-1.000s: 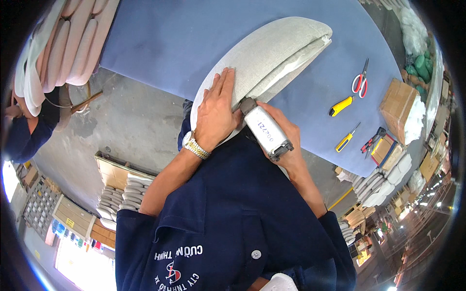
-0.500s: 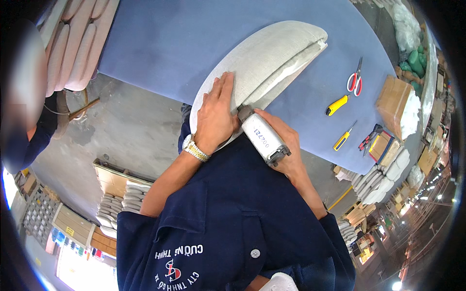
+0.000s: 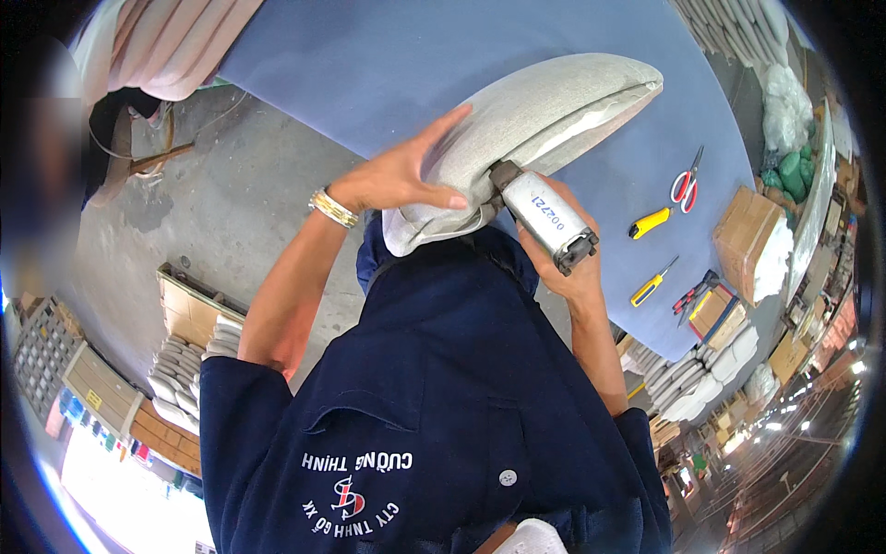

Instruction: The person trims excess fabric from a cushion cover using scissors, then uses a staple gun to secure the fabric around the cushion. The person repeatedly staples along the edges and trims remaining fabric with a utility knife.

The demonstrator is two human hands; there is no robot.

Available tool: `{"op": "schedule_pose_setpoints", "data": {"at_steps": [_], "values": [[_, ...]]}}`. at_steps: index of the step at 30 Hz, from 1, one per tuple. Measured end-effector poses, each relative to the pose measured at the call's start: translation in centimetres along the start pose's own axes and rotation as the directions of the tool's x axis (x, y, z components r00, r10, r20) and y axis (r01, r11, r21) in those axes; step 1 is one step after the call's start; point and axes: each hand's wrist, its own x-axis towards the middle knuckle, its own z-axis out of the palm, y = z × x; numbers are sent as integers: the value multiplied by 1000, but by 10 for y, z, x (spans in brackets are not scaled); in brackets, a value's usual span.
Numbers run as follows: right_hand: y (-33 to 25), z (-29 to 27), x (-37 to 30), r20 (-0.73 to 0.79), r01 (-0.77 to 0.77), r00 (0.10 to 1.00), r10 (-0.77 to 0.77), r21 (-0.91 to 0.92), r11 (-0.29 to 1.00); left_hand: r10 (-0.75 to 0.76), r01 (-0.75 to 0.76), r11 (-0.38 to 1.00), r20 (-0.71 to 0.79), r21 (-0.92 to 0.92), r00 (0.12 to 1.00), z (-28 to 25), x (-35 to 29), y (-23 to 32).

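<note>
A pale grey fabric-covered cushion [image 3: 544, 97], long and curved, lies at the table's near edge, its near end tilted toward my body. An open fold along its right side shows white material inside. My left hand [image 3: 401, 175] is at the cushion's near left end, fingers stretched and thumb spread apart, with a watch on the wrist. My right hand [image 3: 554, 245] is closed around a staple gun [image 3: 546, 217] with a silver-white body and dark ends. The tool's nose sits at the fold near the cushion's near end; its exact contact point is hidden.
On the blue table [image 3: 369, 65] lie red-handled scissors [image 3: 685, 190], a yellow cutter [image 3: 650, 223], a yellow screwdriver [image 3: 653, 283] and red-and-black pliers [image 3: 694, 292]. A cardboard box [image 3: 746, 235] stands at the right edge. Stacked grey cushions [image 3: 175, 379] stand at the lower left.
My left hand has lifted from lying flat on the cushion to its near left end, thumb now spread. The cushion's near end is tilted up more, and the staple gun has shifted slightly right.
</note>
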Motion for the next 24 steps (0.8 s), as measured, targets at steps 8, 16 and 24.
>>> {"op": "schedule_pose_setpoints", "data": {"at_steps": [8,16,24], "values": [[4,5,-7,-26,1,1000,-1,-8,1000,10,182,789,-309,587,951,61,-11,20],[6,10,-23,-54,23,998,-23,-4,1000,-42,289,688,-361,665,932,66,-16,43],[-7,2,-14,39,-21,999,25,-95,995,55,272,674,-414,686,909,80,-17,31]]}}
